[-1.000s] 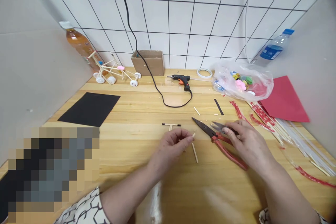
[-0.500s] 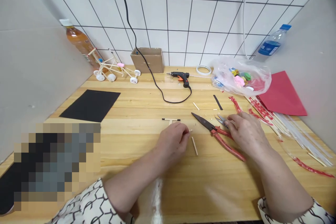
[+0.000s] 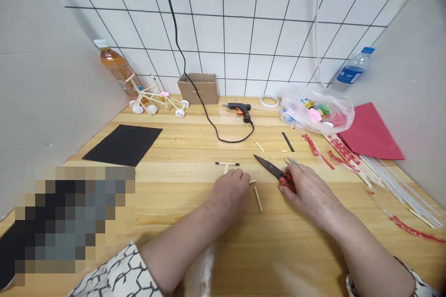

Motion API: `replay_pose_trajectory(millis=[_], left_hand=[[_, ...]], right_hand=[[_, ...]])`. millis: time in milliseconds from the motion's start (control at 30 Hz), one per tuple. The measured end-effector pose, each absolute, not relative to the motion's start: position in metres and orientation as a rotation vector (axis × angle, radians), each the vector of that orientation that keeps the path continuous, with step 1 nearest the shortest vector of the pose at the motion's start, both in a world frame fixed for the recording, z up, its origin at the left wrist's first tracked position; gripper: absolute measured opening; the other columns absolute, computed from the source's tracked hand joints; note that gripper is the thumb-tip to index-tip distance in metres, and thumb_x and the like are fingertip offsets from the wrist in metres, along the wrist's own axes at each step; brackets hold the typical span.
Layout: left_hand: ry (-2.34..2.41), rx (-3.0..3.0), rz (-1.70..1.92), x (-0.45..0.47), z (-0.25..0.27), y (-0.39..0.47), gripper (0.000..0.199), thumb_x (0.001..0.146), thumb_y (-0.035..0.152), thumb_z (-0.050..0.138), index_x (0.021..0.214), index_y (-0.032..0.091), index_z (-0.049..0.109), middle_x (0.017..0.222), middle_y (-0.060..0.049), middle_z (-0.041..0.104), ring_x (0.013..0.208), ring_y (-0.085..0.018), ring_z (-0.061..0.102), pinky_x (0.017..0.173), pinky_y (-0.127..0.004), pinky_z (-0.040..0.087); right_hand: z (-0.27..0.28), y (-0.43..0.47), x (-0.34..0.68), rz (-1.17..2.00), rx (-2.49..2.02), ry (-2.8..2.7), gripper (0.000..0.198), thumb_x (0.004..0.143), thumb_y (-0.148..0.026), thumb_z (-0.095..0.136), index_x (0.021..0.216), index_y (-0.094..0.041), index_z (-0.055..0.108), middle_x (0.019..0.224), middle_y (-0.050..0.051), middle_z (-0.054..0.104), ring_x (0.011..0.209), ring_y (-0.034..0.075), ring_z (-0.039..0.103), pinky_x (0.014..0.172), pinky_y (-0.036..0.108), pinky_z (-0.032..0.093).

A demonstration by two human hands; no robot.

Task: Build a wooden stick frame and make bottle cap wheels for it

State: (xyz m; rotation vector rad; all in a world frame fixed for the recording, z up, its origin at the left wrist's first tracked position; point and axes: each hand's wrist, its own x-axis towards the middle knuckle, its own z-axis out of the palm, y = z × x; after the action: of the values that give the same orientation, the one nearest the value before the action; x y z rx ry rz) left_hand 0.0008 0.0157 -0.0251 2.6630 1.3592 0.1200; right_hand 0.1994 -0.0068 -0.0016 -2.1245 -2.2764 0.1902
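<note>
Here, the bench [image 3: 167,213] fills the lower frame below the tiled wall [image 3: 205,32] across the top. Just below centre, the left hand [image 3: 230,195] is palm down, fingers curled and tips hidden; I cannot tell whether it pinches the peg [image 3: 252,181] showing at its right edge. Right of centre, the right hand [image 3: 308,190] bends over the red handles of the shears [image 3: 270,166], covering most of them; whether it grips them, I cannot tell.

A bag [image 3: 336,109] and a red sheet [image 3: 378,132] lie at the right, a black sheet [image 3: 121,145] at the left. In the upper left, a wheeled model [image 3: 164,94] stands near a box [image 3: 198,89]. The glue gun [image 3: 240,107] rests above centre.

Smaller again, the T-piece [image 3: 227,164] lies just above the left hand, a loose stick [image 3: 258,198] right of it, and scissor tips [image 3: 291,161] peep out above the right hand's fingers.
</note>
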Motion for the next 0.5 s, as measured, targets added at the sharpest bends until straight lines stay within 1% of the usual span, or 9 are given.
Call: replay_pose_trajectory(millis=[233, 367, 433, 500], left_hand=[[1.332, 2.612, 0.12, 0.003, -0.022, 0.011, 0.019, 0.086, 0.015, 0.038, 0.084, 0.014, 0.057, 0.084, -0.01, 0.062, 0.08, -0.023, 0.059, 0.069, -0.034, 0.048], [1.324, 2.493, 0.148, 0.002, -0.02, 0.008, 0.017, 0.086, 0.017, 0.039, 0.087, 0.015, 0.056, 0.085, -0.008, 0.064, 0.078, -0.022, 0.06, 0.068, -0.032, 0.046], [1.307, 2.433, 0.245, 0.001, -0.019, 0.007, 0.017, 0.085, 0.017, 0.039, 0.086, 0.016, 0.056, 0.082, -0.007, 0.064, 0.075, -0.02, 0.059, 0.066, -0.03, 0.044], [1.278, 2.331, 0.403, 0.0, -0.019, 0.007, 0.017, 0.084, 0.017, 0.039, 0.084, 0.017, 0.056, 0.076, -0.005, 0.063, 0.069, -0.018, 0.057, 0.064, -0.029, 0.042]], right_hand=[[0.0, -0.006, 0.196, 0.298, -2.17, -2.224, 0.007, 0.082, -0.025, 0.051, 0.082, -0.018, 0.05, 0.09, 0.01, 0.058, 0.086, 0.024, 0.054, 0.072, 0.033, 0.042], [-0.001, -0.007, 0.201, 0.279, -2.178, -2.21, 0.009, 0.081, -0.025, 0.051, 0.082, -0.017, 0.053, 0.089, 0.01, 0.059, 0.086, 0.024, 0.055, 0.072, 0.034, 0.042], [-0.002, -0.006, 0.205, 0.239, -2.111, -2.211, 0.017, 0.079, -0.031, 0.055, 0.087, -0.016, 0.055, 0.091, 0.011, 0.059, 0.087, 0.025, 0.055, 0.074, 0.035, 0.042], [0.0, -0.002, 0.208, 0.198, -2.029, -2.181, 0.028, 0.078, -0.037, 0.056, 0.096, -0.015, 0.057, 0.096, 0.012, 0.059, 0.092, 0.026, 0.055, 0.078, 0.036, 0.042]])
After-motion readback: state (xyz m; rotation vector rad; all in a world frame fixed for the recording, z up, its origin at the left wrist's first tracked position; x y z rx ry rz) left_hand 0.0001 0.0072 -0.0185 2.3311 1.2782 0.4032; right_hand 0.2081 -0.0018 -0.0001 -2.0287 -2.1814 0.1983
